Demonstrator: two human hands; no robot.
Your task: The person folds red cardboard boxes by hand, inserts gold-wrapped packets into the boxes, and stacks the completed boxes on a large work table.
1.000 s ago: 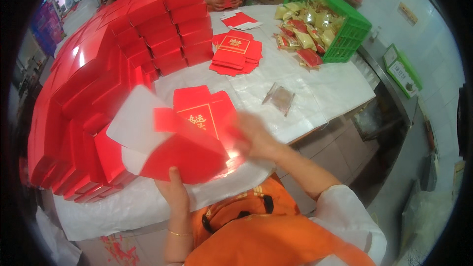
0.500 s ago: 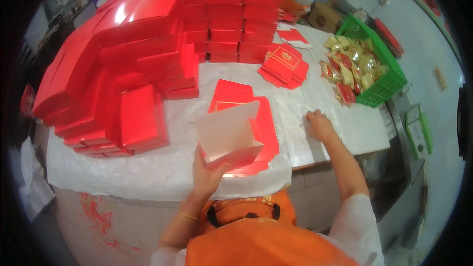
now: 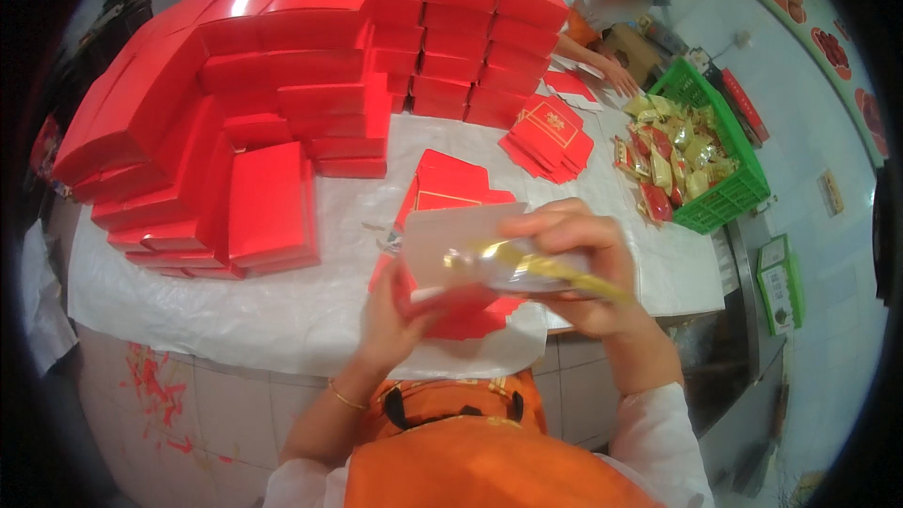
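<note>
In my left hand [image 3: 384, 325] is an open red box [image 3: 456, 243] with a pale inner side, tilted in front of me. My right hand [image 3: 602, 259] grips a shiny gold-and-clear packet [image 3: 527, 268] between thumb and fingers. The packet's far end is at the box's mouth; motion blur hides whether it is inside. Beneath the box lies a pile of flat red box blanks [image 3: 447, 174] on the white-covered table [image 3: 348, 320]. Beyond them is a second, smaller pile of red blanks [image 3: 547, 138].
Stacked red boxes [image 3: 282, 71] form a high wall at left and back. A green crate [image 3: 743, 146] at right lies tipped, wrapped packets [image 3: 675, 160] spilling from it. Another person's hand [image 3: 613, 72] reaches over the far table side. Red scraps [image 3: 155, 395] litter the floor.
My right hand has lifted from the table at right and come left to the box, now with a packet in it. The other person's arm has come onto the table.
</note>
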